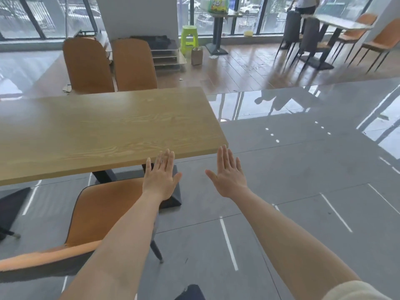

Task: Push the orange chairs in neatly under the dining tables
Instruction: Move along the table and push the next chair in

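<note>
A long wooden dining table [104, 128] fills the left half of the view. An orange chair [101, 215] stands at its near side, seat partly under the top, backrest edge low at the left. Two more orange chairs [87, 66] [134, 64] stand side by side against the far side. My left hand [161, 176] is flat with fingers spread, held above the near chair's seat by the table edge, holding nothing. My right hand [228, 174] is open too, over the grey floor just right of the table's corner.
At the back right a second table [344, 22] has orange chairs [383, 42] and dark chairs [311, 35] around it, and a person stands behind it. A green stool [190, 37], a brown bag [197, 55] and stacked trays [167, 56] stand near the white pillar. Glossy grey floor lies to the right.
</note>
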The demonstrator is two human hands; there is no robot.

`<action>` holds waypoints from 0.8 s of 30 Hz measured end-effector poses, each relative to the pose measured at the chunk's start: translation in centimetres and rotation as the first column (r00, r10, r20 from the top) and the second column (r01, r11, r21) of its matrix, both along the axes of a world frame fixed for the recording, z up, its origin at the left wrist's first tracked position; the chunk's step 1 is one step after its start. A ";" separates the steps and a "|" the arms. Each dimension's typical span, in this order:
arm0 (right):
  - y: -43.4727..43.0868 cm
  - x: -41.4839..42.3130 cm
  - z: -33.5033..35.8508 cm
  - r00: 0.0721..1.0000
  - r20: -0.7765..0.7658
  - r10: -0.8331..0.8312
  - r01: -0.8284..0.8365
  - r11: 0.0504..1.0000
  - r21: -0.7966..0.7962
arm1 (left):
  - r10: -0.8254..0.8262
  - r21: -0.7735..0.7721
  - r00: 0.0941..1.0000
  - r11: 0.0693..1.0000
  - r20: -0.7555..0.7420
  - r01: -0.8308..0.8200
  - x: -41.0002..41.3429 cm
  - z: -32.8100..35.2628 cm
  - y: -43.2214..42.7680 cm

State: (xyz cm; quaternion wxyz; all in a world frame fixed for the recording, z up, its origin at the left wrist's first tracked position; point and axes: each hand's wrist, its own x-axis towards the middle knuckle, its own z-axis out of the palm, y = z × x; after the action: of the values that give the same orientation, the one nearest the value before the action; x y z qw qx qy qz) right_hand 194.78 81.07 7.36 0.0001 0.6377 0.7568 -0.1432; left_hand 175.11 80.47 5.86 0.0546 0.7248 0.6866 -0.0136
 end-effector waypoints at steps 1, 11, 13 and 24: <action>1.5 0.9 0.0 1.000 0.001 -0.004 0.004 1.000 0.002 | -0.002 0.002 1.000 1.000 0.006 0.002 0.9 0.0 1.8; 21.1 7.7 0.4 1.000 0.020 -0.010 0.010 1.000 0.014 | -0.010 0.003 0.997 1.000 0.079 0.010 8.4 -0.5 22.3; 25.0 8.8 0.6 1.000 0.022 -0.004 0.003 1.000 0.008 | -0.009 -0.004 0.996 1.000 0.090 0.010 9.8 -0.4 26.4; 46.6 15.1 -1.6 0.988 0.014 0.151 -0.151 0.988 -0.022 | 0.140 -0.079 0.990 0.988 0.035 -0.136 16.5 -2.3 44.7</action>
State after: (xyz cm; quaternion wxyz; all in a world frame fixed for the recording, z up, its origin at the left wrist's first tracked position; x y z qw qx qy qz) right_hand 209.89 127.64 5.79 0.0233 0.5796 0.8014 -0.1458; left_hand 191.63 125.21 3.58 0.0969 0.6731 0.7329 -0.0212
